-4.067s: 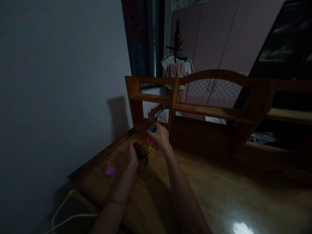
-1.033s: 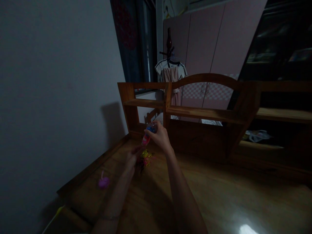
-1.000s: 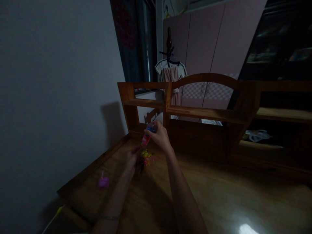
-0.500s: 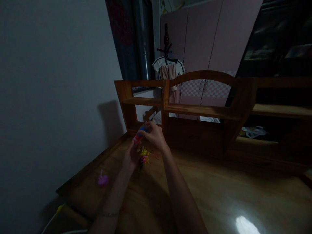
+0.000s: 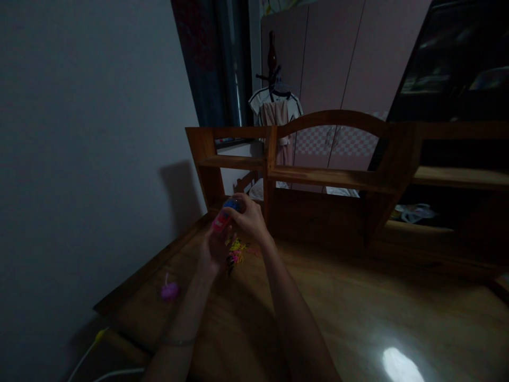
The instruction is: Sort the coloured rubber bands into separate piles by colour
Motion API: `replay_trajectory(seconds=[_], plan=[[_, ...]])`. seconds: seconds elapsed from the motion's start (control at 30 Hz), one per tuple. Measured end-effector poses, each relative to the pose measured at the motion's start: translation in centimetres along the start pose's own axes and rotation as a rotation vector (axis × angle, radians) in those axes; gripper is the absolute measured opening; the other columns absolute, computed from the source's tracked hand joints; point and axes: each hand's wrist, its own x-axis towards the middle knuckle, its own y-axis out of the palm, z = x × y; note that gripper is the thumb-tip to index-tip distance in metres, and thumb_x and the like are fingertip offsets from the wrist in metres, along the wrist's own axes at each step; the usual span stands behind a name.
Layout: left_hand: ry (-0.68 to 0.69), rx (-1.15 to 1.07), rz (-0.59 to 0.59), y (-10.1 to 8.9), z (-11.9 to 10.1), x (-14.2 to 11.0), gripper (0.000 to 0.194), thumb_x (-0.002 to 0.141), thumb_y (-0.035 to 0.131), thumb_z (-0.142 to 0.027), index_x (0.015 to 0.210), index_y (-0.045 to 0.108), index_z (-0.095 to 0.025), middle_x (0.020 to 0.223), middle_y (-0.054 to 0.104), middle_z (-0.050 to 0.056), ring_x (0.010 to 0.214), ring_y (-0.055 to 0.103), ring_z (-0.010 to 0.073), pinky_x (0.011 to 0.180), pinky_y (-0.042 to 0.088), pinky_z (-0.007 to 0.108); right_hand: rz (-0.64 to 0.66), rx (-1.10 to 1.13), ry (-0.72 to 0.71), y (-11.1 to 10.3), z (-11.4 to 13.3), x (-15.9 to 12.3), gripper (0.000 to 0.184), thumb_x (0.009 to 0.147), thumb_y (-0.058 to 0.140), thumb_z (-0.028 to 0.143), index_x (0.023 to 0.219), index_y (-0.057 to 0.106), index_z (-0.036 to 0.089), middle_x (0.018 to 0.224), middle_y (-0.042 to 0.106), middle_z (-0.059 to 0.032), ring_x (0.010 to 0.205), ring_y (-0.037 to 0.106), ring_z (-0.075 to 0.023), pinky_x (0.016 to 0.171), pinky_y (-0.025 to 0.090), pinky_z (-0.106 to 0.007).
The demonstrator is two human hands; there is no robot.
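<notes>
A pink wardrobe stands dimly lit behind an open wooden shelf unit.

And it's blue at one end, red-pink at the other, with a pale patch on the pink, on this see-through container! Below, the small bands flash yellow, hot pink and black. Over to the trinket: purple, its stalk a paler pink-purple. The desk glows honey-brown under a white glare. Behind, pink cupboard doors sport pink-and-white checks, a white shirt shows dark trim, and the dark blue curtain carries a dull red pattern.
</notes>
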Motion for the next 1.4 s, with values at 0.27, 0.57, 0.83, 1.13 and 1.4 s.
replay_trajectory(seconds=[0.27,0.57,0.83,1.13,1.4], plan=[[0.015,0.017,-0.096,-1.6,1.4,1.5,0.018,0.093,0.051,-0.016,0.098,0.067,-0.019,0.093,0.074,0.004,0.090,0.070,0.0149,0.086,0.057,0.030,0.031,0.027,-0.073,-1.1,-0.6,0.3,0.037,0.081,0.071,0.032,0.116,0.059,0.025,0.106,0.069,-0.0008,0.094,0.066,-0.0176,0.083,0.051,-0.029],[-0.003,0.057,-0.123,-1.9,0.9,1.7,0.021,0.094,0.050,-0.024,0.098,0.069,-0.013,0.093,0.072,0.009,0.078,0.070,0.0173,0.067,0.059,0.028,0.042,-0.019,-0.120,-1.7,-0.6,0.3,0.041,0.080,0.069,0.025,0.119,0.056,0.025,0.116,0.065,-0.0020,0.105,0.062,-0.0195,0.093,0.047,-0.033],[0.040,0.030,-0.169,-1.9,0.9,1.6,0.023,0.096,0.046,-0.022,0.097,0.068,-0.017,0.095,0.073,0.007,0.083,0.069,0.0177,0.072,0.058,0.030,0.070,0.052,-0.118,-1.8,0.0,0.3,0.041,0.082,0.069,0.025,0.120,0.054,0.026,0.118,0.065,-0.0008,0.108,0.063,-0.0170,0.094,0.048,-0.030],[0.083,0.030,-0.178,-0.6,0.2,0.9,0.014,0.093,0.055,-0.019,0.097,0.069,-0.019,0.085,0.072,0.001,0.072,0.067,0.0107,0.065,0.054,0.019,-0.019,-0.062,-0.034,-2.0,-0.2,0.4,0.038,0.082,0.070,0.043,0.114,0.057,0.027,0.105,0.070,-0.0007,0.096,0.067,-0.0190,0.084,0.051,-0.032],[-0.009,0.046,-0.027,1.1,0.8,-0.6,0.025,0.096,0.053,-0.035,0.098,0.072,-0.018,0.091,0.075,0.006,0.076,0.071,0.0165,0.064,0.057,0.023,0.107,-0.091,-0.033,-1.5,-0.7,0.1,0.038,0.080,0.072,0.044,0.111,0.061,0.025,0.098,0.071,-0.0014,0.090,0.067,-0.0190,0.078,0.050,-0.030]])
